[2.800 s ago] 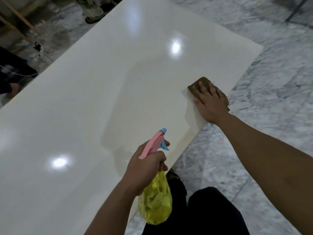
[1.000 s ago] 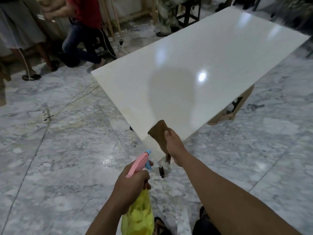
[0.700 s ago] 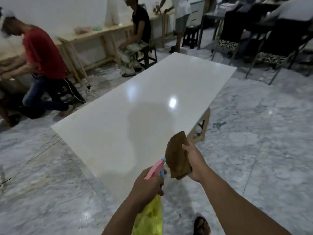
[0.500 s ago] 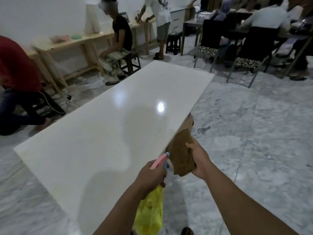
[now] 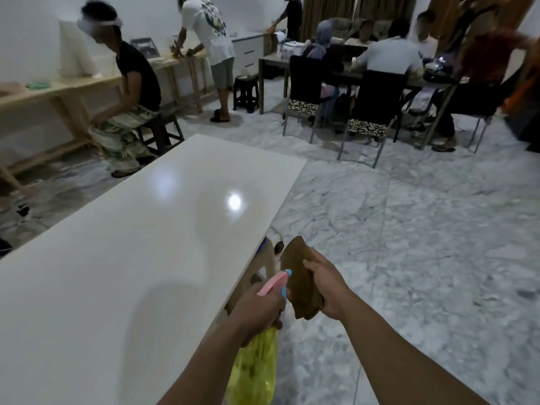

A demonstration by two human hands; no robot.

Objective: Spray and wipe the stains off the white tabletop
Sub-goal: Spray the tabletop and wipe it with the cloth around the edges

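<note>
The white tabletop (image 5: 140,258) fills the left half of the view, glossy, with light reflections and no stain I can make out. My left hand (image 5: 257,311) grips the neck of a yellow spray bottle (image 5: 255,369) with a pink and blue trigger head, just off the table's right edge. My right hand (image 5: 324,287) holds a brown cloth (image 5: 298,279) upright in the air beside the bottle, over the floor and off the table.
Grey marble floor (image 5: 409,244) spreads to the right. A seated person (image 5: 128,97) is on a stool beyond the table's far end. Chairs (image 5: 371,112) and several people at a dark table stand at the back right. Wooden benches line the left wall.
My right hand lifted the cloth off the table corner and now holds it in the air. My view swung along the table, so its long side now runs on my left.
</note>
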